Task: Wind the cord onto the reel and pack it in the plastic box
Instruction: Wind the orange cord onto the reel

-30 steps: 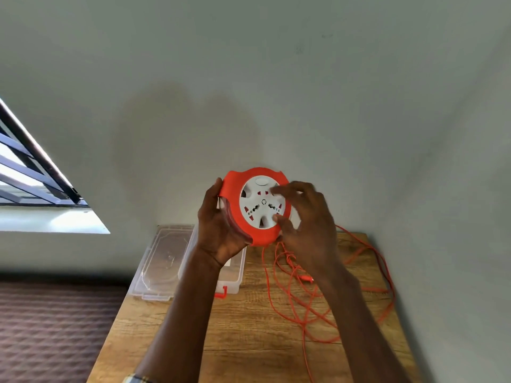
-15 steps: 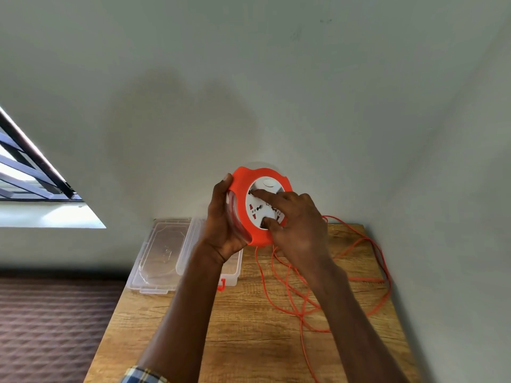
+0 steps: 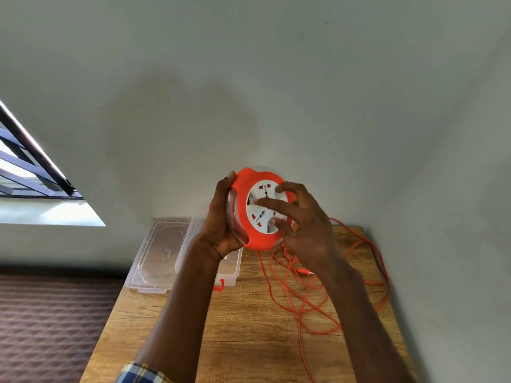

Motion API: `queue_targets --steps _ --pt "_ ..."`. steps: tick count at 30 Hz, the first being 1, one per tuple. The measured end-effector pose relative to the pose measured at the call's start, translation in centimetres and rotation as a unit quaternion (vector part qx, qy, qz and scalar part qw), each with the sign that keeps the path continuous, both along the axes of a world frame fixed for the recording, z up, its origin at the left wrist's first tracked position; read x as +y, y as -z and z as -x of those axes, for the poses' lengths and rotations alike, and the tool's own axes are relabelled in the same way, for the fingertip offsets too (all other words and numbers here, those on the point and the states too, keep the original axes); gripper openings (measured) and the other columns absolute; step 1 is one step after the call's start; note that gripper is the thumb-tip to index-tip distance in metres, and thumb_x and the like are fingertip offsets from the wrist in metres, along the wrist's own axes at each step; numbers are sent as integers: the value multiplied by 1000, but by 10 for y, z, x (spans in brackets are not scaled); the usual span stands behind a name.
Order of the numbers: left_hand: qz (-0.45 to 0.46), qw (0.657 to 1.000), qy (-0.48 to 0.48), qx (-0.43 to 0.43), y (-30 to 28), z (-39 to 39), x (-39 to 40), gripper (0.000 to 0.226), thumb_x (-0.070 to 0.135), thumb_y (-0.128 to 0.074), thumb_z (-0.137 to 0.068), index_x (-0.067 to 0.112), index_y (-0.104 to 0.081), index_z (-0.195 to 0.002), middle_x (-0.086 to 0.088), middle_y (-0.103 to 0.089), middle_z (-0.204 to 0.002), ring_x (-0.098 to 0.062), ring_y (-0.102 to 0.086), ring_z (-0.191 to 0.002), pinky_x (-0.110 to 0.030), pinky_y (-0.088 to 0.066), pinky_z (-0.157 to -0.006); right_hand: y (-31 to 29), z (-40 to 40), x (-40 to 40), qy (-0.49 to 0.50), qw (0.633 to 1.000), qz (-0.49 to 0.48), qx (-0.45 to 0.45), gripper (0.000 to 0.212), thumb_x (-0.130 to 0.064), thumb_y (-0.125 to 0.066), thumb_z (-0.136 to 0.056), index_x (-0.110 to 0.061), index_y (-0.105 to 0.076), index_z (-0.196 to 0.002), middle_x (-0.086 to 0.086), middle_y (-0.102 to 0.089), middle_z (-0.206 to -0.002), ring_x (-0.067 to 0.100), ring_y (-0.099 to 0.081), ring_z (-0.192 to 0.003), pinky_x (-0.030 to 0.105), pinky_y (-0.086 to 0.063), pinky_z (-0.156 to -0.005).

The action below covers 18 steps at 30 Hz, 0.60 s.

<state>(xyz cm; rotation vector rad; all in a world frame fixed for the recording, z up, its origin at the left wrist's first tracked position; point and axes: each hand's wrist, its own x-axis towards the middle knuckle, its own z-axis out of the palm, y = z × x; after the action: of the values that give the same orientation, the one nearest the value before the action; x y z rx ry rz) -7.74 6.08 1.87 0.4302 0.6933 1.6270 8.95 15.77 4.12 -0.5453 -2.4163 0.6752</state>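
Observation:
I hold an orange cord reel (image 3: 244, 208) with a white socket face up in front of the wall, above the table's far edge. My left hand (image 3: 221, 219) grips its left rim and clear back shell. My right hand (image 3: 301, 225) lies over the socket face, its fingers spread and its fingertips touching the white disc. The orange cord (image 3: 307, 294) hangs from the reel's underside and lies in loose loops on the wooden table (image 3: 249, 341). A clear plastic box (image 3: 235, 265) with a red latch stands behind my left arm, partly hidden by it.
The box's clear lid (image 3: 160, 252) lies flat to the left of the box at the table's far left corner. Grey walls close in the table at the back and right. A brown patterned floor lies to the left, under a window.
My right hand's fingers have shifted round on the socket face from curled to spread, and the face's sockets sit at a new angle. The loose cord loops have shifted slightly on the table.

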Motion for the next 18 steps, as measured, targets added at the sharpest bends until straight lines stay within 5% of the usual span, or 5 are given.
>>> queue_targets --steps 9,14,18 --pt "5 1000 -10 22 9 6 -4 72 74 -57 -92 20 -71 -138 -14 -72 -136 -34 -71 -123 -51 -58 -98 2 8 -8 43 998 -22 -49 61 -32 -77 -87 -54 -54 -138 -14 -56 -141 13 -49 -123 32 -55 -84" --pt "22 998 -40 51 4 3 -2 75 71 -61 -92 14 -69 -140 -21 -68 -139 -39 -67 -125 -55 -55 -104 3 19 -20 163 983 78 42 66 -79 -66 -73 -45 -57 -129 -15 -76 -95 3 -70 -83 25 -59 -65" --pt "56 995 -46 63 3 -3 -2 68 72 -51 -94 19 -78 -128 -17 -74 -129 -34 -74 -113 -50 -62 -92 7 24 -25 214 976 39 27 60 -81 -53 -83 -35 -61 -122 -7 -78 -87 11 -74 -75 29 -61 -62"
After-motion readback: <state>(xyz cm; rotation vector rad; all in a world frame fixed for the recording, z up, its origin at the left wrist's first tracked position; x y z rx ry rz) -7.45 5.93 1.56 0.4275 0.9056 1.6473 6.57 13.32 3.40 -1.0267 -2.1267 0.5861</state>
